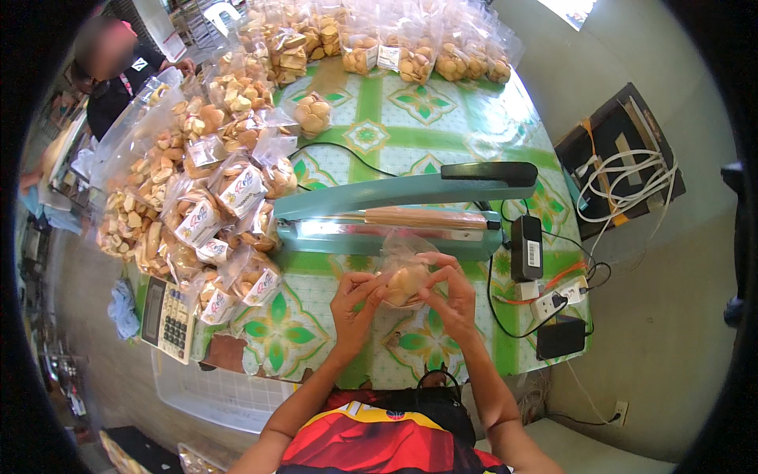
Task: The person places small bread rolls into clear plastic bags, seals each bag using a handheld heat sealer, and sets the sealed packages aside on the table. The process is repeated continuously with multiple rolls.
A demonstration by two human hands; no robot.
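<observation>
Between my two hands is a clear plastic bag of round, golden-brown biscuits [407,282], its loose top pointing toward the sealer. My left hand [357,306] pinches the bag's left side with bent fingers. On its right side my right hand [450,294] grips the plastic between thumb and fingers. Just beyond them lies a long teal impulse bag sealer [379,246]; its hinged arm [395,189] with a black handle is raised, and the bag's top reaches its front edge.
Filled bags [197,213] crowd the table's left side; more filled bags [418,55] line the far edge. A calculator [168,320] sits at the near left corner. On the right are a black adapter [527,249], a power strip [559,299] and cables. A person [118,87] stands far left.
</observation>
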